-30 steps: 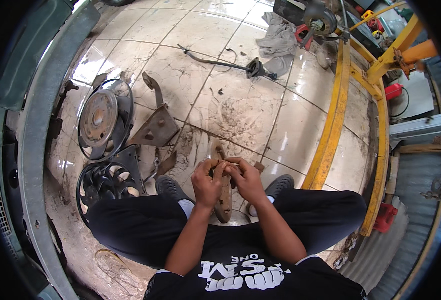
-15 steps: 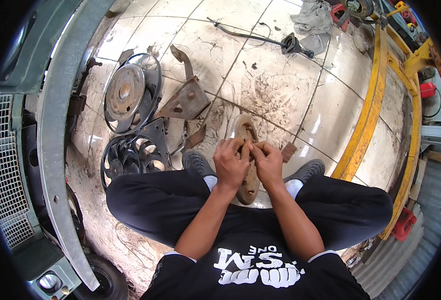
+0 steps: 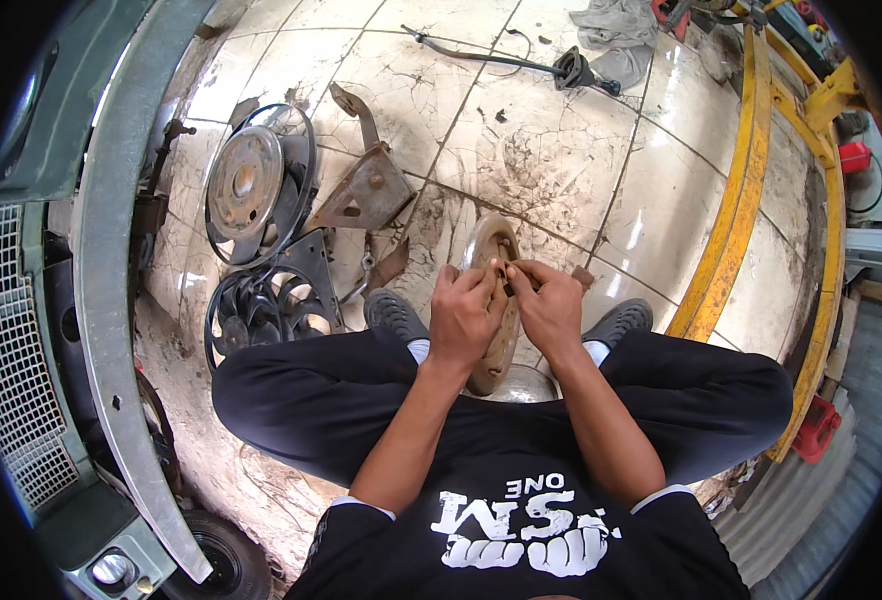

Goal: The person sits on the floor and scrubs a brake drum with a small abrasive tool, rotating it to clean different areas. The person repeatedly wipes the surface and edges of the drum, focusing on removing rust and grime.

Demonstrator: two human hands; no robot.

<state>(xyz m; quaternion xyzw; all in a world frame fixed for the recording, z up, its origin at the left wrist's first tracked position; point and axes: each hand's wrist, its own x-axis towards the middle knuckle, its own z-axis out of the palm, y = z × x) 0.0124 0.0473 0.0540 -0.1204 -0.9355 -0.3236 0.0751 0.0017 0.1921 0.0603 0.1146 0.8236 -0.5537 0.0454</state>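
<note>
At the centre of the frame, the left hand (image 3: pixel 464 318) and right hand (image 3: pixel 551 310) meet over a round metal disc (image 3: pixel 499 350), seen nearly edge-on between two dark shoes (image 3: pixel 623 320); fingers are bent and fingertips drawn together at its middle, though whether they pinch a small dark piece there I cannot tell; left of centre lie a black fan (image 3: pixel 261 312) and a rusty bracket (image 3: pixel 366 190); at right runs a yellow frame (image 3: pixel 729 240); at the top, a long lever (image 3: pixel 491 59) lies near a grey cloth (image 3: pixel 611 35).

The disc (image 3: pixel 496 352) is rusty brown, the frame (image 3: pixel 732 220) yellow.
</note>
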